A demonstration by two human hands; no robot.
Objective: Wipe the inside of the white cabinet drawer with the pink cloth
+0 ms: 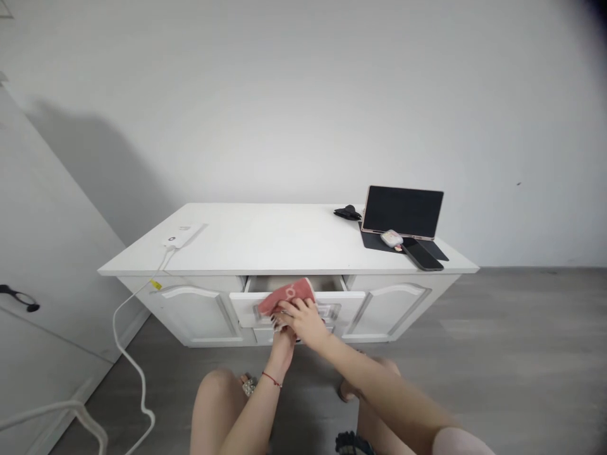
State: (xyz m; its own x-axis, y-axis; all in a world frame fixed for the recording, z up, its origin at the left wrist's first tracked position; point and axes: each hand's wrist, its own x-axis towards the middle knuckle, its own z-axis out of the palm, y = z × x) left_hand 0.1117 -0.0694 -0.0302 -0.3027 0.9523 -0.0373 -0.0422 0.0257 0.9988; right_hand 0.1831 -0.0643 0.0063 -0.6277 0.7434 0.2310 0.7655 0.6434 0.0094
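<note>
A folded red cloth [286, 296] with a pale pattern lies over the front edge of an open white drawer [246, 308] in a low white cabinet [265, 243]. My right hand [306, 319] rests on the cloth with its fingers closed on the cloth's near edge. My left hand [281, 338] reaches up from below, mostly hidden under the right hand, at the drawer front; its fingers are curled there and I cannot see what they hold. A red string circles my left wrist.
On the cabinet top: a propped tablet [402, 212] on a dark mat, a phone [422, 256], a small earbud case [391, 238], a black hair clip [348, 213], a white power strip [183, 235] with cable trailing to the grey floor. A white door stands left.
</note>
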